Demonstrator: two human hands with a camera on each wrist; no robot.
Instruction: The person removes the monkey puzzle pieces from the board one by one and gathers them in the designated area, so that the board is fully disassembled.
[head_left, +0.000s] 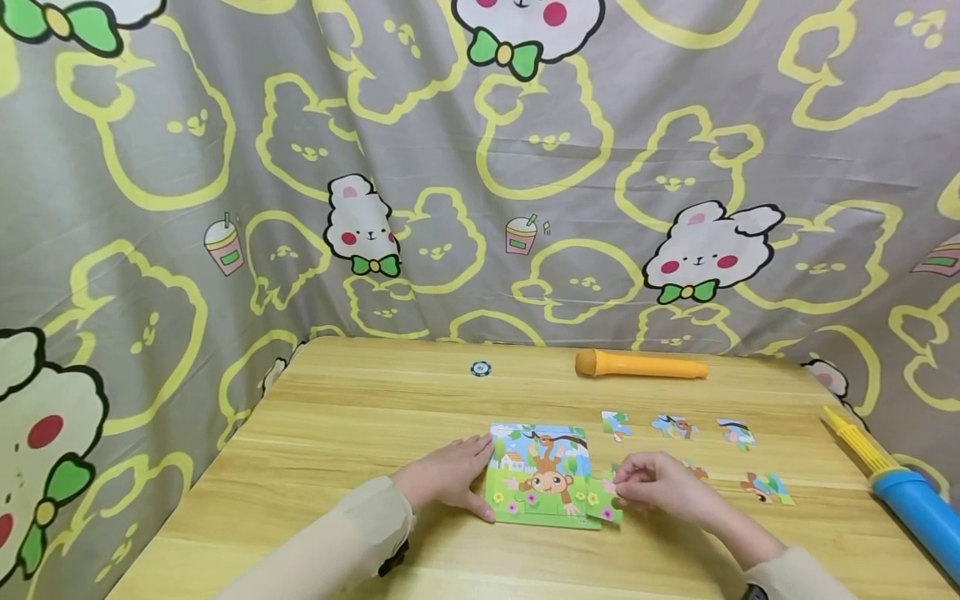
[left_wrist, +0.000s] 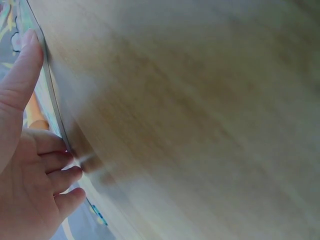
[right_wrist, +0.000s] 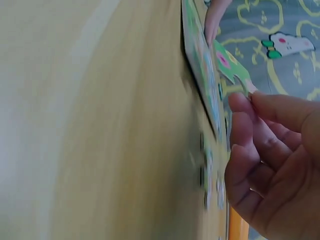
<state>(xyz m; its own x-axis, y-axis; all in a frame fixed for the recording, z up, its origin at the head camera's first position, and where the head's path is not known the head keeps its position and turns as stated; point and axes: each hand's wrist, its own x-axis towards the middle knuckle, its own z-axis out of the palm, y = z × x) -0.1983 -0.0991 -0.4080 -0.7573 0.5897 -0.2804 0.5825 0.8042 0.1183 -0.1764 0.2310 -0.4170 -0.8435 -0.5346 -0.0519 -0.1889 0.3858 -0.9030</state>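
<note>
A flat puzzle board [head_left: 542, 462] with a monkey hanging from a branch lies on the wooden table. Along its left edge rests my left hand [head_left: 453, 475], fingers stretched toward the upper corner and thumb at the lower one. My right hand [head_left: 663, 487] pinches a green jigsaw piece [head_left: 602, 500] with flowers on it between thumb and fingertips. That piece overlaps the board's lower right edge in the head view. In the right wrist view the jigsaw piece [right_wrist: 231, 62] is tilted up from the thumb and index fingertip, close over the board [right_wrist: 200, 65].
Several loose jigsaw pieces [head_left: 674, 427] lie to the right of the board, some partly behind my right hand. Farther back are a round chip [head_left: 481, 368] and an orange toy microphone [head_left: 641, 364]. A blue and yellow pump-like tube [head_left: 911, 504] lies at the right edge. A patterned curtain [head_left: 442, 167] hangs behind.
</note>
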